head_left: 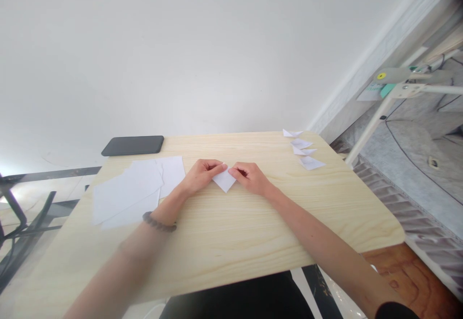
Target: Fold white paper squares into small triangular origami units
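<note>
A small white folded paper (225, 181) shows as a diamond shape with one corner pointing toward me, over the middle of the table. My left hand (203, 174) pinches its upper left side between thumb and fingers. On the upper right side, my right hand (250, 176) grips the same paper, thumb on top. The fingertips of both hands are close together at its top, and they cover the upper edges. A dark beaded bracelet (159, 223) circles my left wrist.
White paper sheets (126, 191) overlap at the table's left. A black phone-like slab (133, 145) lies at the back left. Several folded paper pieces (311, 163) stand in a row at the back right. The wooden table (217, 242) meets a white wall. A white metal frame (376, 121) is at the right.
</note>
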`<control>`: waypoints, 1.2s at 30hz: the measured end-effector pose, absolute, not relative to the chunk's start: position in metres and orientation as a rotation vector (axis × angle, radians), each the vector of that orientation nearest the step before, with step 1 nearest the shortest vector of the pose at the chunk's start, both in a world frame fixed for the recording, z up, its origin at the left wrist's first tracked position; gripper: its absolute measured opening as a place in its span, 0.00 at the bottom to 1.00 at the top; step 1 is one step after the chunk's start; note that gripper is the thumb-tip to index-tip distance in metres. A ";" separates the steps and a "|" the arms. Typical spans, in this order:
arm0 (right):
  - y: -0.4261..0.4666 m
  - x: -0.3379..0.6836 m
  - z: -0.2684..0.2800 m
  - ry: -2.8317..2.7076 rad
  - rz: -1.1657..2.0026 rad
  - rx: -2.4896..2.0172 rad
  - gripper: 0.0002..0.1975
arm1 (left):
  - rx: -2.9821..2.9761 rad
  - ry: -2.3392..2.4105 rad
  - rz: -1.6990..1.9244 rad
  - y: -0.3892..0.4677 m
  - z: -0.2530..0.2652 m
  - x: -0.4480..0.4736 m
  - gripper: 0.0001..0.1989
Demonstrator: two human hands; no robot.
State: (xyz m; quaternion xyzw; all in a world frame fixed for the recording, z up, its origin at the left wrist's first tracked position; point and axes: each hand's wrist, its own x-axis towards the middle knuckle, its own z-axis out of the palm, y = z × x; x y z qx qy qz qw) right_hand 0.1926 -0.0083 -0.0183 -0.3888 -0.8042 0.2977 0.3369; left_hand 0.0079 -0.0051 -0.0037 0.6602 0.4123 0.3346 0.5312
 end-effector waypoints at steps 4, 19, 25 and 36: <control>-0.008 0.193 -0.020 -2.032 0.800 -1.037 0.14 | 1.503 0.946 0.782 -0.005 -0.003 0.009 0.16; -0.008 0.195 -0.016 -1.903 0.964 -1.115 0.15 | 1.397 0.939 0.848 -0.004 -0.006 0.009 0.13; -0.007 0.199 -0.015 -1.984 1.068 -1.035 0.15 | 1.510 0.944 0.808 -0.006 -0.004 0.008 0.18; -0.007 0.198 -0.013 -1.896 1.013 -1.083 0.16 | 1.405 0.918 0.847 -0.007 0.000 0.014 0.17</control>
